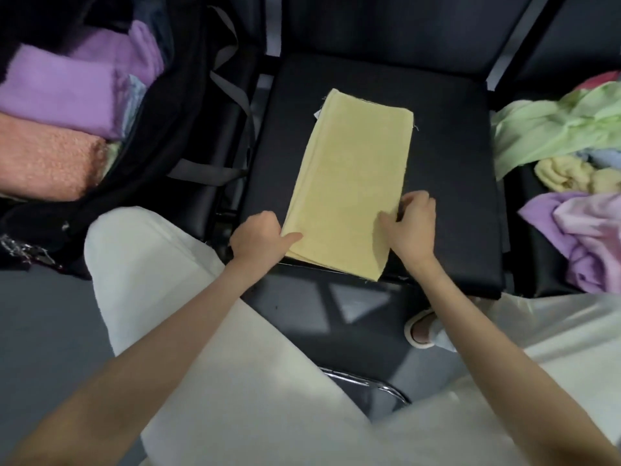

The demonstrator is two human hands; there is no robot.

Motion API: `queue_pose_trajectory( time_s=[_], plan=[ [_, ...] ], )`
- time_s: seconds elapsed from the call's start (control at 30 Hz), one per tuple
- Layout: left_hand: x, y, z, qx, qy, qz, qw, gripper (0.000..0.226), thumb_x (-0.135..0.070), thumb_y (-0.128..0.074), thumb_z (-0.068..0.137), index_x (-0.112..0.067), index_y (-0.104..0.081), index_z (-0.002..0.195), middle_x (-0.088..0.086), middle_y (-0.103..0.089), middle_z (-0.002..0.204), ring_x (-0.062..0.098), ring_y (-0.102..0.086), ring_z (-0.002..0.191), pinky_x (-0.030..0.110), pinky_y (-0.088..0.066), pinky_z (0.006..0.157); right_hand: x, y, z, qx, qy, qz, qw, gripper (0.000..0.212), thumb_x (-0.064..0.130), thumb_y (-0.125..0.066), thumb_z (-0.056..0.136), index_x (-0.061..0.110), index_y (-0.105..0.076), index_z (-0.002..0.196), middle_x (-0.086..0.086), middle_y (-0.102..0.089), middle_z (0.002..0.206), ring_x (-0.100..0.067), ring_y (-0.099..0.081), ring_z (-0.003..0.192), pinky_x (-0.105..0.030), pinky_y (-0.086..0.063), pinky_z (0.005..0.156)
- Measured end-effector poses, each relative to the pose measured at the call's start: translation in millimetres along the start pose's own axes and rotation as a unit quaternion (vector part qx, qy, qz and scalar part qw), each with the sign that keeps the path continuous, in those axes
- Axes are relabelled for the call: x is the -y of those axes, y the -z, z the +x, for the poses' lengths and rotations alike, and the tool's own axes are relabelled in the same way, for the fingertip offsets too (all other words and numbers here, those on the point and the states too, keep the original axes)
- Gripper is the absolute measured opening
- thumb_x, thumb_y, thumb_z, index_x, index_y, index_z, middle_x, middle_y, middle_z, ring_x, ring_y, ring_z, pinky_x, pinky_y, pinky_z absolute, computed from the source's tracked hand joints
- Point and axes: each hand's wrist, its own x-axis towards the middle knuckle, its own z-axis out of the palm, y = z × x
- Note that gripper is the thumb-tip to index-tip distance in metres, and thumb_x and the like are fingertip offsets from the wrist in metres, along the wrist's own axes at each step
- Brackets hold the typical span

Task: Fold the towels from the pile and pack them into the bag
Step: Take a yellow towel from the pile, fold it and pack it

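A yellow towel (pixel 356 176), folded into a long strip, lies flat on the black chair seat (pixel 447 136) in the middle. My left hand (pixel 260 238) pinches the towel's near left corner, thumb on top and fingers curled under the edge. My right hand (pixel 411 223) grips the near right edge with curled fingers. The black bag (pixel 174 105) stands open at the left, with folded purple towels (pixel 64 92) and an orange towel (pixel 43 163) inside. The pile of unfolded towels (pixel 571 169), green, yellow, blue and purple, sits on the seat at the right.
Grey bag straps (pixel 205 171) hang between the bag and the middle seat. My legs in white trousers (pixel 174 297) fill the foreground. A foot in a slipper (pixel 423 331) rests on the dark floor under the seat's front edge. Chair backs rise behind.
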Motion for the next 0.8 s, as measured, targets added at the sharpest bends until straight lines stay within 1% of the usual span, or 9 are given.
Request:
queue_pose_trajectory(
  time_s=[0.13, 0.2, 0.27, 0.37, 0.5, 0.57, 0.63, 0.7, 0.8],
  plan=[
    [-2.8, -10.0, -6.1, -0.013, 0.024, -0.026, 0.999, 0.044, -0.051, -0.068, 0.082, -0.008, -0.060, 0.089, 0.005, -0.062, 0.089, 0.026, -0.059, 0.084, 0.032, -0.042, 0.063, -20.6, 5.7, -41.4, 0.025, -0.049, -0.030, 0.998, 0.049, 0.036, -0.072, 0.080, 0.003, -0.049, 0.108, -0.013, -0.046, 0.114, -0.028, -0.045, 0.107, -0.034, -0.042, 0.085],
    [-5.1, -13.1, -9.3, -0.009, 0.032, -0.036, 0.999, 0.040, -0.049, -0.068, 0.082, -0.012, -0.055, 0.076, 0.009, -0.062, 0.091, 0.027, -0.058, 0.082, 0.031, -0.037, 0.059, -24.2, 4.0, -51.6, 0.039, -0.057, -0.028, 0.997, 0.046, 0.041, -0.070, 0.081, 0.004, -0.055, 0.104, -0.014, -0.047, 0.113, -0.028, -0.043, 0.108, -0.032, -0.040, 0.086],
    [-7.6, -14.1, -13.8, -0.002, 0.038, -0.049, 0.998, 0.040, -0.047, -0.069, 0.081, -0.018, -0.046, 0.067, 0.011, -0.062, 0.095, 0.029, -0.058, 0.083, 0.031, -0.037, 0.062, -25.5, 2.6, -58.1, 0.053, -0.056, -0.033, 0.996, 0.035, 0.041, -0.068, 0.082, 0.007, -0.061, 0.088, -0.014, -0.052, 0.107, -0.026, -0.040, 0.110, -0.028, -0.037, 0.081],
    [-9.1, -13.1, -24.4, 0.013, 0.045, -0.104, 0.993, 0.034, -0.041, -0.066, 0.085, -0.016, -0.047, 0.072, 0.003, -0.057, 0.082, 0.023, -0.054, 0.077, 0.030, -0.037, 0.063, -25.4, 7.1, -67.1, 0.081, -0.049, -0.037, 0.995, 0.028, 0.031, -0.065, 0.084, 0.008, -0.060, 0.068, -0.013, -0.061, 0.087, -0.024, -0.040, 0.107, -0.026, -0.034, 0.077],
    [-13.0, -4.9, -46.6, 0.066, 0.082, -0.291, 0.951, 0.029, -0.026, -0.066, 0.087, -0.012, -0.047, 0.071, 0.004, -0.061, 0.070, 0.013, -0.062, 0.055, 0.030, -0.049, 0.060, -25.6, 21.6, -77.8, 0.113, -0.088, 0.074, 0.987, 0.021, 0.016, -0.055, 0.088, 0.009, -0.047, 0.070, -0.004, -0.050, 0.065, -0.020, -0.051, 0.070, -0.033, -0.044, 0.058],
    [-18.5, 2.4, -60.1, 0.094, 0.104, -0.363, 0.921, 0.020, -0.016, -0.063, 0.090, -0.010, -0.053, 0.074, 0.009, -0.066, 0.071, 0.009, -0.065, 0.049, 0.029, -0.055, 0.061, -25.8, 29.3, -83.4, 0.143, -0.144, 0.192, 0.960, 0.007, 0.010, -0.050, 0.089, 0.010, -0.045, 0.084, -0.007, -0.054, 0.065, -0.016, -0.055, 0.050, -0.028, -0.046, 0.043],
    [-26.4, 10.8, -69.4, 0.082, 0.112, -0.418, 0.898, 0.005, -0.011, -0.060, 0.090, -0.008, -0.055, 0.090, 0.016, -0.069, 0.078, 0.010, -0.064, 0.049, 0.027, -0.056, 0.058, -23.5, 39.6, -87.5, 0.143, -0.176, 0.280, 0.933, 0.009, 0.007, -0.050, 0.089, 0.007, -0.047, 0.098, -0.009, -0.056, 0.062, -0.009, -0.049, 0.038, -0.020, -0.037, 0.036],
    [-33.1, 19.0, -70.4, 0.060, 0.116, -0.480, 0.868, 0.016, -0.010, -0.059, 0.091, -0.011, -0.052, 0.105, 0.016, -0.070, 0.085, 0.013, -0.064, 0.054, 0.025, -0.058, 0.058, -16.6, 51.3, -84.6, 0.127, -0.196, 0.372, 0.898, 0.012, 0.007, -0.053, 0.090, 0.007, -0.049, 0.102, -0.005, -0.055, 0.060, -0.008, -0.045, 0.040, -0.019, -0.036, 0.039],
    [-45.2, 32.1, -59.9, 0.068, 0.118, -0.560, 0.817, 0.014, -0.012, -0.060, 0.091, -0.009, -0.062, 0.104, 0.012, -0.073, 0.086, 0.015, -0.069, 0.066, 0.026, -0.058, 0.066, -3.5, 64.6, -69.0, 0.130, -0.229, 0.520, 0.812, 0.011, 0.007, -0.057, 0.090, 0.007, -0.059, 0.101, -0.002, -0.058, 0.062, -0.009, -0.049, 0.050, -0.019, -0.041, 0.047]
  ],
)
